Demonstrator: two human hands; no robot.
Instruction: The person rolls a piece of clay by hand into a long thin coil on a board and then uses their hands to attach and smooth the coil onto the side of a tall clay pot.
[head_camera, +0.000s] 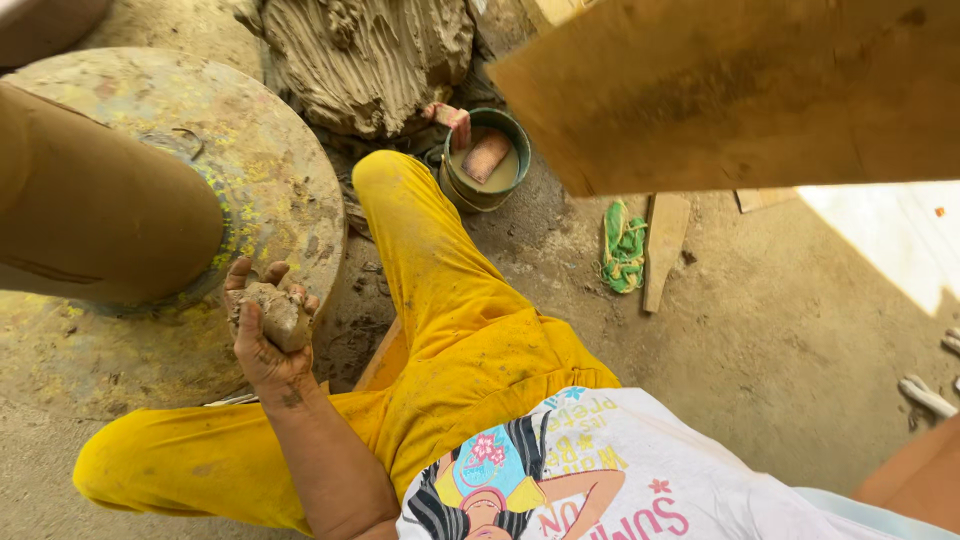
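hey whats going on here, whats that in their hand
A person in yellow trousers sits on the ground beside a round potter's wheel that bears a tall smooth clay form. Their left hand grips a lump of clay at the wheel's edge. The right hand is not in view. Past the knee stands a green bucket of muddy water, next to a big mound of raw clay. A wooden board fills the upper right.

Left hand closed around a lump of clay, held above the edge of a yellow-stained potter's wheel, brown clay pot standing on the wheel, green bucket of muddy water beside the yellow-trousered knee, wooden board overhead.
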